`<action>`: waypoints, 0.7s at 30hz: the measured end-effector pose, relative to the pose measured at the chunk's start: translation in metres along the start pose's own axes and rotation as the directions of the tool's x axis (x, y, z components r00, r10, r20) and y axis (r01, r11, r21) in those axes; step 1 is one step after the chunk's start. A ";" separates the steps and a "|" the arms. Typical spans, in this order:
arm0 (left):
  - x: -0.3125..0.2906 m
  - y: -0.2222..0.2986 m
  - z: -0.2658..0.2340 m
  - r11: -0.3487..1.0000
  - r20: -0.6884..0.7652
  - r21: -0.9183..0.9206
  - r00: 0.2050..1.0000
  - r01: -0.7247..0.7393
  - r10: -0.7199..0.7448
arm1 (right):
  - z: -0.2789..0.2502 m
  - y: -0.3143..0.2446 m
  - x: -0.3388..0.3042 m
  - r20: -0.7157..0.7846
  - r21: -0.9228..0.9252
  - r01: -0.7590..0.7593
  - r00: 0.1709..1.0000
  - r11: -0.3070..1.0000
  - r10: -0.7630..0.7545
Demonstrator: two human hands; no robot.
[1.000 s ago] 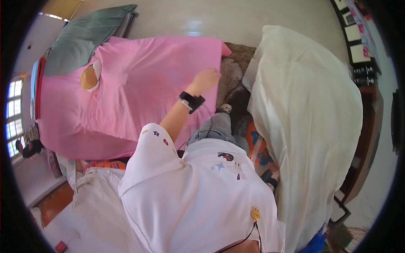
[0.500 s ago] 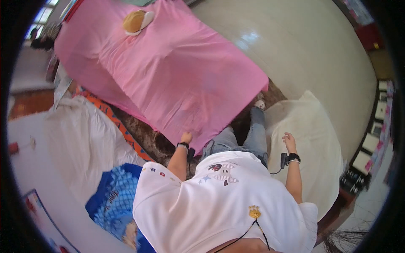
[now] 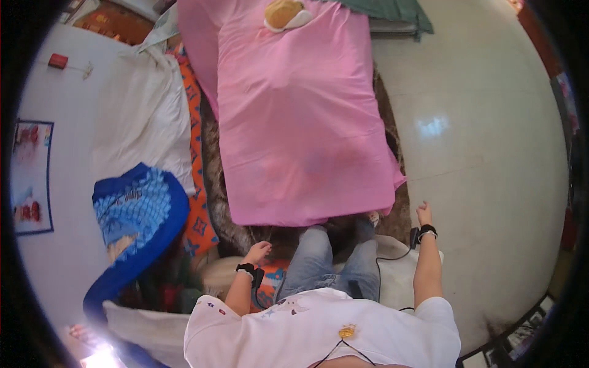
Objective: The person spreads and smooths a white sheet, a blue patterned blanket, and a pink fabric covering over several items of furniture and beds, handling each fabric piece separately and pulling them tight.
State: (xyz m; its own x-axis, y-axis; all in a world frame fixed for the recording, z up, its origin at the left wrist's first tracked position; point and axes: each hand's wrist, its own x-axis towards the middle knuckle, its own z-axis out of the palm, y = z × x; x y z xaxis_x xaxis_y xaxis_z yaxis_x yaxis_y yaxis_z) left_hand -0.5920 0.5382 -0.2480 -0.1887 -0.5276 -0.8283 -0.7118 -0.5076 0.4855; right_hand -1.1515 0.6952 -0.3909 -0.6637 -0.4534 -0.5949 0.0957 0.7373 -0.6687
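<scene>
A pink sheet (image 3: 300, 141) covers a long flat mattress or bed ahead of me, with a few soft wrinkles and its near edge just in front of my knees. My left hand (image 3: 259, 251) hangs to the left of my legs, below the sheet's near left corner, with loosely bent fingers and nothing seen in them. To the right of the sheet's near right corner, my right hand (image 3: 424, 213) is held away from it, empty, its fingers relaxed. At the sheet's far end lies a tan and white plush item (image 3: 284, 15).
Brown fuzzy fabric (image 3: 215, 184) shows around the sheet, beside an orange patterned cloth (image 3: 195, 153). On the left are a white cloth (image 3: 153, 110) and a blue patterned blanket (image 3: 138, 205). Green cloth (image 3: 399, 12) hangs at the far end. Pale tiled floor (image 3: 478, 122) extends right.
My view has turned, so the pink sheet now lies straight ahead. My left hand, earlier at the sheet's near corner, is now apart from it. My right hand's spread fingers have relaxed.
</scene>
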 end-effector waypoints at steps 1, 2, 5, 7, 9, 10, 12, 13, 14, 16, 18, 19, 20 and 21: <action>-0.009 0.012 0.009 0.998 -0.058 -0.057 0.998 0.003 -0.006 | 0.010 -0.007 0.005 0.034 -0.015 0.000 0.999 1.000 0.001; -0.025 0.022 0.023 0.993 -0.122 -0.120 0.992 0.007 -0.021 | 0.018 -0.011 0.011 0.083 -0.053 -0.006 0.996 0.999 0.010; -0.047 0.019 0.051 0.982 -0.212 -0.122 0.970 -0.144 0.116 | 0.047 0.023 0.047 0.198 -0.167 0.069 0.980 0.983 -0.035; -0.066 0.012 0.071 0.990 -0.249 -0.129 0.968 -0.065 0.031 | 0.077 0.038 0.051 0.242 -0.164 0.097 0.969 0.982 -0.055; -0.073 -0.008 0.086 0.989 -0.236 -0.149 0.971 0.007 -0.042 | 0.098 0.045 0.054 0.222 -0.119 0.120 0.971 0.986 -0.092; -0.079 -0.026 0.097 1.000 -0.333 -0.020 0.943 -0.012 0.004 | 0.108 0.036 0.048 0.212 -0.165 0.139 0.972 0.977 -0.102; -0.095 -0.003 0.109 0.979 -0.274 -0.140 0.945 0.146 -0.180 | 0.115 0.028 0.034 0.104 0.091 0.076 0.991 0.993 -0.085; -0.095 -0.018 0.113 0.957 -0.236 -0.234 0.946 0.168 -0.224 | 0.116 0.032 0.034 0.034 0.032 0.102 0.994 0.994 -0.103; -0.097 -0.039 0.122 0.925 -0.195 -0.329 0.944 0.191 -0.264 | 0.116 0.037 0.035 -0.031 -0.029 0.127 0.991 0.991 -0.128; -0.087 -0.046 0.128 0.809 -0.171 -0.575 0.948 0.126 -0.269 | 0.106 0.077 0.053 -0.017 0.187 -0.104 0.994 0.977 0.109; -0.076 -0.043 0.117 0.876 -0.144 -0.449 0.953 0.176 -0.265 | 0.110 0.080 0.048 -0.122 0.048 -0.134 0.983 0.990 0.139; -0.070 -0.050 0.108 0.849 -0.069 -0.440 0.932 0.292 -0.357 | 0.116 0.072 0.041 -0.077 0.061 -0.230 0.969 0.971 0.234; -0.058 -0.076 0.105 0.904 -0.165 -0.383 0.948 0.192 -0.271 | 0.117 0.060 0.040 -0.034 0.066 -0.319 0.946 0.946 0.321; -0.041 -0.100 0.104 0.946 -0.251 -0.312 0.953 0.088 -0.171 | 0.108 0.061 0.045 -0.020 -0.180 -0.223 0.975 0.958 0.223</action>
State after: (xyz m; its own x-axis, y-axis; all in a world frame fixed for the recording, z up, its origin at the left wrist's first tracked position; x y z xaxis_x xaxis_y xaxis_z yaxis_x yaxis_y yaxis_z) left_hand -0.5832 0.6815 -0.2913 0.1117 -0.5865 -0.8022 -0.4789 -0.7391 0.4737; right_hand -1.0956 0.6660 -0.5069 -0.6404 -0.2677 -0.7198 0.1055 0.8977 -0.4278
